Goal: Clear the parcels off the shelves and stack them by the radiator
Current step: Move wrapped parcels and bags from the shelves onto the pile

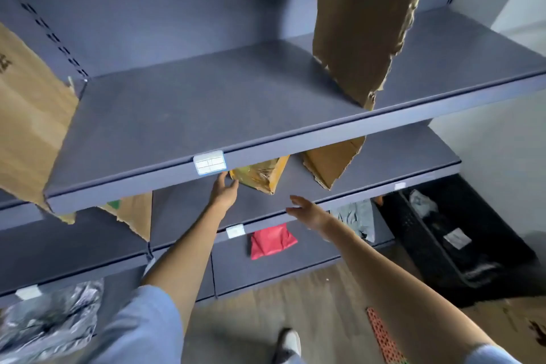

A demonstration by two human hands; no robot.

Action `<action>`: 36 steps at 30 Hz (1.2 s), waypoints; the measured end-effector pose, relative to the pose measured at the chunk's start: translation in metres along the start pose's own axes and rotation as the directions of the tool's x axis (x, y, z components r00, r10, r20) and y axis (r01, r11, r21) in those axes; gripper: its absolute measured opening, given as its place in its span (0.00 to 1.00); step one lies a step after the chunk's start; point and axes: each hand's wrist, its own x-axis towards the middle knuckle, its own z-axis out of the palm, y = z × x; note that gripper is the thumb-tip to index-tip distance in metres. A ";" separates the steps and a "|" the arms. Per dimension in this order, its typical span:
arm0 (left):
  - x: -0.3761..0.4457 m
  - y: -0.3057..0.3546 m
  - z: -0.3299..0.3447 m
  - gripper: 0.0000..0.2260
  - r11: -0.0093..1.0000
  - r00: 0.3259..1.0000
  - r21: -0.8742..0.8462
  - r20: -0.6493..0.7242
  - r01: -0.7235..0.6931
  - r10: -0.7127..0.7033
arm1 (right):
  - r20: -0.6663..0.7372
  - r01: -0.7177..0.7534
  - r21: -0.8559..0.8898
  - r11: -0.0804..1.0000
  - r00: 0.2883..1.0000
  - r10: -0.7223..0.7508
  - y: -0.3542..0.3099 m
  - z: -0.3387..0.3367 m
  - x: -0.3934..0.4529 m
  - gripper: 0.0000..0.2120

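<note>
Taped yellow-brown cardboard parcel (pixel 260 174) is touched by open left hand (pixel 224 189); open right hand (pixel 307 211) empty; likely light, stiff, grippable by both ends.

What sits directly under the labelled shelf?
Under the labelled shelf sit a yellow-taped box and torn cardboard; its front edge hides their upper parts. The left hand reaches toward the box.

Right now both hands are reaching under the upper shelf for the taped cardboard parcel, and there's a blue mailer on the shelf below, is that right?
Not quite. The head view shows the mailer below is red, not blue. The rest stands.
</note>
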 end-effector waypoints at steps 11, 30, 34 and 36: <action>0.050 -0.002 0.016 0.15 0.976 0.991 -0.189 0.092 0.111 -0.095 | -0.051 0.059 0.273 0.960 0.998 -0.047 -0.017 0.027 0.064 0.31; -0.239 -0.073 0.176 0.11 0.822 0.660 -0.238 0.723 0.517 -0.206 | -0.280 -0.226 0.402 0.887 0.893 0.354 0.219 -0.036 -0.188 0.10; -0.351 -0.034 0.256 0.35 0.886 0.534 -0.130 0.833 0.445 -0.146 | -0.365 -0.201 0.654 0.729 0.760 0.538 0.311 -0.081 -0.308 0.18; -0.411 -0.015 0.291 0.41 0.912 0.456 -0.088 0.882 0.401 -0.116 | -0.411 -0.090 0.761 0.643 0.699 0.585 0.353 -0.100 -0.368 0.23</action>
